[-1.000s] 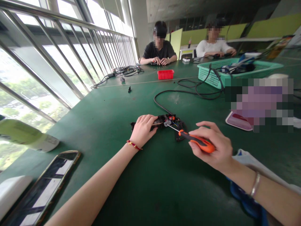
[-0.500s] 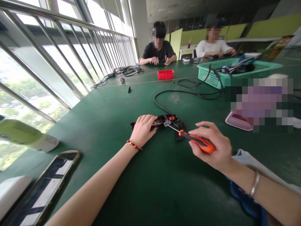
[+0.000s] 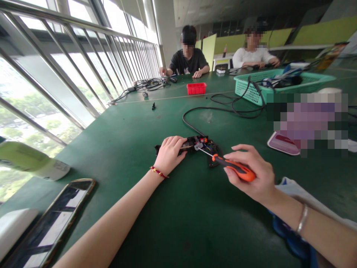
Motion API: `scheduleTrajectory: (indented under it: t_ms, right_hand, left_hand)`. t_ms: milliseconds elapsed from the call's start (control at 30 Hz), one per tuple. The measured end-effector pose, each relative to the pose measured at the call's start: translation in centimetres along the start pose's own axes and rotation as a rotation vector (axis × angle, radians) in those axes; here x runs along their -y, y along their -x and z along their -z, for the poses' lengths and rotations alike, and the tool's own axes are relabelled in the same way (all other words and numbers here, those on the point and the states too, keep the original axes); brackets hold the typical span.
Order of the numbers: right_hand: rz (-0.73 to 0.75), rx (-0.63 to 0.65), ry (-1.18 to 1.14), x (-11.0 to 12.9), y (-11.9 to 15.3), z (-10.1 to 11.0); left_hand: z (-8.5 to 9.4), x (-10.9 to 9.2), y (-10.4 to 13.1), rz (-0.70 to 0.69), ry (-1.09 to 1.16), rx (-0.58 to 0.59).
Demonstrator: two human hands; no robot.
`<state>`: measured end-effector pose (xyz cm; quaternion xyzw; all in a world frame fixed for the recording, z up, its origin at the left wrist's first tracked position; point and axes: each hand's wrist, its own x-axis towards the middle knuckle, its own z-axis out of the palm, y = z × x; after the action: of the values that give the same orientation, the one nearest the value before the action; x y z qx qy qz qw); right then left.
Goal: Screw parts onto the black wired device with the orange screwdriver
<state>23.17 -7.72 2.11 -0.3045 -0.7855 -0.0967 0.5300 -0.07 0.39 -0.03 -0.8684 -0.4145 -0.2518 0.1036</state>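
An opened black corded appliance (image 3: 191,144) lies on the green table, its inner parts and coloured wires exposed at the right end; its exact kind I cannot tell. My left hand (image 3: 170,151) is closed over its left part, pressing it on the table and hiding much of it. In my right hand (image 3: 255,173) is a screwdriver (image 3: 235,168) with an orange and black handle, held by thumb and fingers. The screwdriver's tip reaches a grey part among the exposed insides. A black cable (image 3: 192,108) runs from the appliance toward the back right.
Behind stand a small red tray (image 3: 196,89) and a green basket (image 3: 248,91) of cables and tools. Left are a phone (image 3: 60,219) and a green bottle (image 3: 30,160). A cloth (image 3: 295,193) lies beneath my right forearm. Two people sit across the table.
My hands, the screwdriver and the appliance look almost unmoved. Across the table, the person in black has reached one hand out toward the cables by the railing.
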Motion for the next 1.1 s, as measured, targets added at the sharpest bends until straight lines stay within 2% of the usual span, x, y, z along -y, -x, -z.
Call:
scheduleTrajectory:
  t_ms: [67,200,267,367,500,733,833,967,1100]
  right_hand:
    - [-0.005,0.007,0.001,0.0,0.0,0.0]
    - [-0.087,-0.107,-0.058,-0.4,0.7,-0.3]
    - [-0.101,-0.125,-0.09,-0.5,1.0,-0.4]
    - [-0.073,-0.095,-0.055,-0.4,0.7,-0.3]
    - [-0.009,0.009,0.011,0.0,0.1,0.0]
    - [-0.06,-0.116,-0.087,-0.4,0.8,-0.3]
    - [-0.034,-0.094,-0.049,-0.2,0.5,-0.2]
    - [0.023,0.026,0.006,0.2,-0.3,0.1]
    - [0.01,-0.044,-0.03,0.1,0.1,-0.1]
  left_hand:
    - [0.0,0.0,0.0,0.001,-0.002,0.0]
    - [0.1,0.0,0.0,0.002,0.0,-0.001]
    - [0.1,0.0,0.0,0.001,0.001,0.002]
    - [0.2,-0.1,0.0,0.001,-0.003,0.003]
    - [0.2,-0.2,0.0,0.001,-0.004,-0.002]
    - [0.1,0.0,0.0,0.002,-0.002,0.008]
    - [0.1,0.0,0.0,-0.002,0.004,0.004]
    - [0.0,0.0,0.0,0.001,0.004,-0.001]
    - [0.1,0.0,0.0,0.002,0.005,0.003]
